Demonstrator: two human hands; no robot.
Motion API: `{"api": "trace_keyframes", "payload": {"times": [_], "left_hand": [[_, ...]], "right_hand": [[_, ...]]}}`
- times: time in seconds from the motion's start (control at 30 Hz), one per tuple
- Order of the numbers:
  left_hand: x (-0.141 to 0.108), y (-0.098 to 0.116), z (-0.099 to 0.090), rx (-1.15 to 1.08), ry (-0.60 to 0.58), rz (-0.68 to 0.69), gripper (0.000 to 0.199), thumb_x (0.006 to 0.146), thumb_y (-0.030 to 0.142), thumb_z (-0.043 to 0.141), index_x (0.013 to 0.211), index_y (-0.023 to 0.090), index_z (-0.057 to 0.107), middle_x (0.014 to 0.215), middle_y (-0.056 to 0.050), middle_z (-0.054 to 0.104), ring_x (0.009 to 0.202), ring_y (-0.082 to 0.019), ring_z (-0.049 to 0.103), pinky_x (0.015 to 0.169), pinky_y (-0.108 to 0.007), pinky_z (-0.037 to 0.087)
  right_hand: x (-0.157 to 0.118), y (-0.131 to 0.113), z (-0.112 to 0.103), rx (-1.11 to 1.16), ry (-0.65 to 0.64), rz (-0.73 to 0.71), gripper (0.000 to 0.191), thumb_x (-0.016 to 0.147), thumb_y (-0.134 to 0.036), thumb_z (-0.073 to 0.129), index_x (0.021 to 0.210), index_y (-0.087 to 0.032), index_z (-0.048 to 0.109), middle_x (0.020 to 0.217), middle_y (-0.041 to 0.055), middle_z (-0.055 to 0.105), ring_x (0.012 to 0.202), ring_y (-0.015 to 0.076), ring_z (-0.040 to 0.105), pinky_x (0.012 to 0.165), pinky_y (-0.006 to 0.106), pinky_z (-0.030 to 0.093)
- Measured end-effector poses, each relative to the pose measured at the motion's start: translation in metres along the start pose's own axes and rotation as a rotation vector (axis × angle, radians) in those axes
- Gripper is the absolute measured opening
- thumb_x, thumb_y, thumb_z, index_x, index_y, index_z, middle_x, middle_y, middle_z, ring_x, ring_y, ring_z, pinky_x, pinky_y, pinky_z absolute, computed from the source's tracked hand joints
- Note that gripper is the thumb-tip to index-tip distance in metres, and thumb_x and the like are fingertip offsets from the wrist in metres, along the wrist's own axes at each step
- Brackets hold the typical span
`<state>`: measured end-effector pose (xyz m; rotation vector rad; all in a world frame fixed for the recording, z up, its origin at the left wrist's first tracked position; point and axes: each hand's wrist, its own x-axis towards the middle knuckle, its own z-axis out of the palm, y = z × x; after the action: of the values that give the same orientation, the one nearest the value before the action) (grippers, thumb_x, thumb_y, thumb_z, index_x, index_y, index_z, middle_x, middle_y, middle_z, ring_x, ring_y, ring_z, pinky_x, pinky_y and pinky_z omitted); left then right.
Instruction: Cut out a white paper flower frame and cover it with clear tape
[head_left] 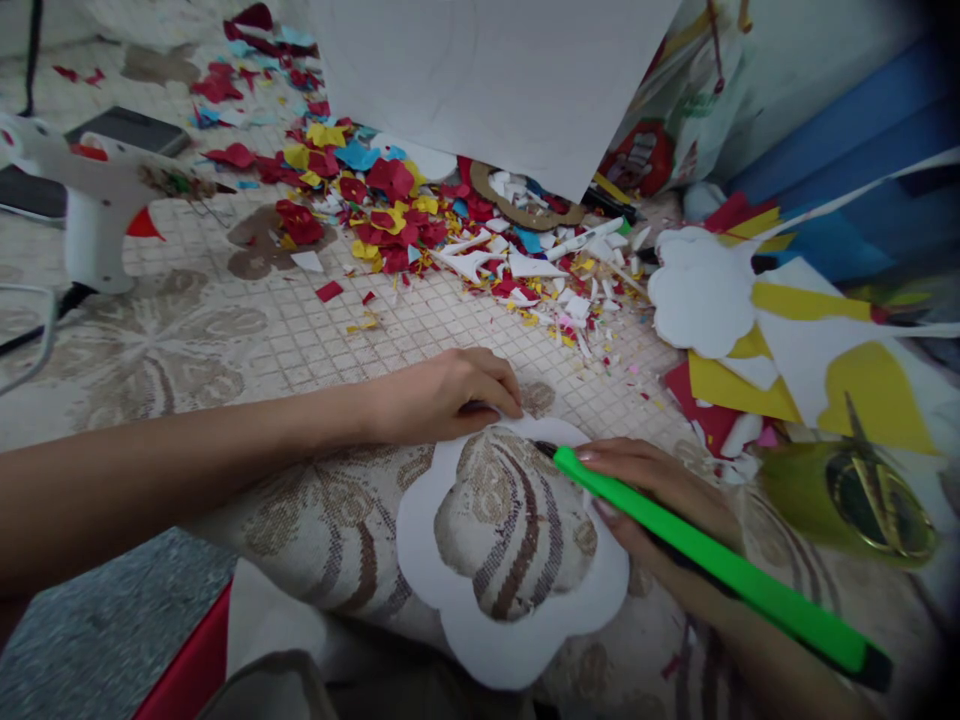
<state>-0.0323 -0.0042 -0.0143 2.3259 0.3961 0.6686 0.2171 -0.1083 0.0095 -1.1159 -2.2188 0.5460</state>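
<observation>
A white flower-shaped paper ring (424, 540) with a scalloped outer edge and a cut-out middle lies at the near edge of the patterned tablecloth. My left hand (469, 390) has its fingers curled down on the ring's far rim, gripping it. Over the ring's right side, my right hand (637, 480) is closed around a long green utility knife (697, 555). The knife's dark tip points left at the ring's upper inner edge; the blade itself is hard to make out. Part of the right-hand fingers is hidden beneath the knife.
Red, yellow, blue and white scraps (390, 210) are heaped at the back. A white glue gun (94, 200) stands at left. To the right lie a white scalloped cutout (701, 290), yellow paper (739, 385), a roll of tape (877, 500) and gold-handled scissors (889, 505).
</observation>
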Motion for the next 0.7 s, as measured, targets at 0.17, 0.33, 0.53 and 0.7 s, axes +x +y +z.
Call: {"api": "trace_keyframes", "payload": {"times": [0.17, 0.33, 0.53, 0.7], "left_hand": [[-0.0007, 0.0015, 0.0001, 0.005, 0.000, -0.007, 0.024, 0.080, 0.005, 0.054, 0.095, 0.017, 0.069, 0.101, -0.009, 0.069, 0.092, -0.017, 0.062, 0.084, -0.030, 0.049], [-0.0003, 0.0041, -0.0001, 0.016, 0.002, -0.033, 0.027, 0.078, 0.003, 0.054, 0.096, 0.017, 0.069, 0.100, -0.008, 0.069, 0.093, -0.017, 0.062, 0.085, -0.030, 0.048], [-0.0013, 0.0041, 0.0004, 0.030, -0.001, -0.043, 0.029, 0.077, 0.003, 0.054, 0.097, 0.018, 0.068, 0.100, -0.008, 0.068, 0.093, -0.017, 0.062, 0.085, -0.031, 0.048], [-0.0013, 0.0033, -0.0003, 0.022, -0.002, -0.032, 0.025, 0.079, 0.007, 0.055, 0.098, 0.017, 0.068, 0.101, -0.009, 0.068, 0.093, -0.017, 0.062, 0.085, -0.031, 0.048]], "right_hand": [[-0.0035, 0.0001, 0.0041, 0.013, 0.007, 0.026, 0.041, 0.080, -0.012, 0.059, 0.118, -0.028, 0.059, 0.108, 0.0051, 0.066, 0.098, 0.0204, 0.064, 0.080, 0.033, 0.057], [-0.0021, -0.0033, 0.0073, -0.005, -0.003, -0.009, 0.042, 0.080, -0.009, 0.057, 0.119, -0.026, 0.058, 0.108, 0.0064, 0.065, 0.099, 0.0196, 0.063, 0.081, 0.031, 0.056], [-0.0005, -0.0025, 0.0020, 0.028, 0.070, 0.019, 0.035, 0.079, -0.010, 0.058, 0.111, -0.025, 0.062, 0.100, 0.0051, 0.069, 0.094, 0.0194, 0.065, 0.077, 0.031, 0.057], [0.0006, 0.0024, 0.0010, 0.077, 0.050, 0.039, 0.035, 0.080, -0.011, 0.058, 0.111, -0.025, 0.062, 0.102, 0.0056, 0.069, 0.095, 0.0205, 0.065, 0.077, 0.033, 0.057]]}}
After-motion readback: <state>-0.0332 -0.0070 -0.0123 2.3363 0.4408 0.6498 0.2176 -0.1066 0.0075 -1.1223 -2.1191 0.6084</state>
